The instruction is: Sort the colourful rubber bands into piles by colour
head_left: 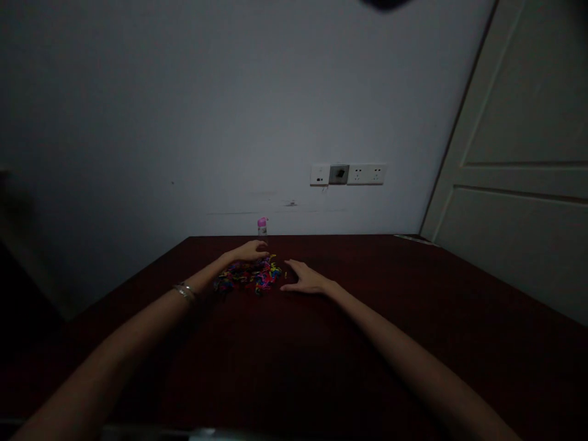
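Observation:
A loose pile of small, brightly coloured pieces (248, 277) lies on the dark red table. Over the back of the pile is my left hand (252, 250), its thumb and fingers apart and nothing visible between them. My right hand (305, 278) rests just right of the pile, thumb and fingers spread, with nothing in it. One small yellowish piece (285, 275) lies between the pile and my right hand. Behind my left hand stands a clear bottle with a pink cap (262, 225); its lower part is partly hidden by the fingers.
The table (257, 361) reaches back to a pale wall (229, 122) with a row of sockets (366, 174). A light panelled door (519, 159) stands at the right. A thin pale strip (417, 239) lies at the table's back right corner.

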Demonstrator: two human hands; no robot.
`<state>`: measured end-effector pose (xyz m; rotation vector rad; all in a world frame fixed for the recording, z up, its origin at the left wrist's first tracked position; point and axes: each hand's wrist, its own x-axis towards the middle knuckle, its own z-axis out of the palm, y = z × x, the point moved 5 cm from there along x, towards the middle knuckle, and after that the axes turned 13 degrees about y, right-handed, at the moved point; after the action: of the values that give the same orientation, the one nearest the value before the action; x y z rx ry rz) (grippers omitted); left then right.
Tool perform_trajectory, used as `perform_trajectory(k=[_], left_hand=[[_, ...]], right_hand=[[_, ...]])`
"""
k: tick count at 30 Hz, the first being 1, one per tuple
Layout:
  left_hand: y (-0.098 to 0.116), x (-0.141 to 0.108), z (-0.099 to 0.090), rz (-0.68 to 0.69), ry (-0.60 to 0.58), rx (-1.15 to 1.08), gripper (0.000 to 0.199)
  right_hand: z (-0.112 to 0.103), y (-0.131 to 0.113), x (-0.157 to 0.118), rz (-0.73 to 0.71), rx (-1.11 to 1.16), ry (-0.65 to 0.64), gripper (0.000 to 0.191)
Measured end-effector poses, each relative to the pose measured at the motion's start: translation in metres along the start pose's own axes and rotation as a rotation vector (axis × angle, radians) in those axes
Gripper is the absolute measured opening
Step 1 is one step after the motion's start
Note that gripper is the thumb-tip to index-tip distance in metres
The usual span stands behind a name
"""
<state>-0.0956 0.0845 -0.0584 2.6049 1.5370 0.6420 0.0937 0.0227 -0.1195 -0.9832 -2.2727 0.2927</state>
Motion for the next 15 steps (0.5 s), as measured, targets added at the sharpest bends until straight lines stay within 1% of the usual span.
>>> perform_trajectory(k=[2,4,7,9,11,13,15], left_hand=[[-0.025,-0.020,-0.009,-0.030,-0.097,0.004,0.061],[-0.047,-0.042,-0.016,-0.100,-0.170,0.021,0.072],[-0.068,-0.071,-0.019,-0.165,-0.279,-0.006,0.084],[-0.074,-0.085,-0.017,-0.167,-0.327,-0.025,0.090],[-0.077,-0.096,-0.015,-0.165,-0.337,0.002,0.095],[-0.078,-0.102,-0.013,-0.157,-0.314,0.054,0.096],[-0.073,-0.104,-0.011,-0.135,-0.274,0.079,0.091]], right_hand=[[0.015,-0.014,0.006,-0.040,0.010,-0.043,0.103],[0.029,-0.023,0.014,-0.067,0.000,-0.074,0.106],[0.045,-0.027,0.028,-0.078,-0.025,-0.082,0.108],[0.053,-0.028,0.039,-0.066,-0.042,-0.077,0.108],[0.060,-0.028,0.049,-0.050,-0.061,-0.078,0.107],[0.066,-0.030,0.057,-0.030,-0.085,-0.083,0.105],[0.070,-0.032,0.064,-0.013,-0.115,-0.085,0.103]])
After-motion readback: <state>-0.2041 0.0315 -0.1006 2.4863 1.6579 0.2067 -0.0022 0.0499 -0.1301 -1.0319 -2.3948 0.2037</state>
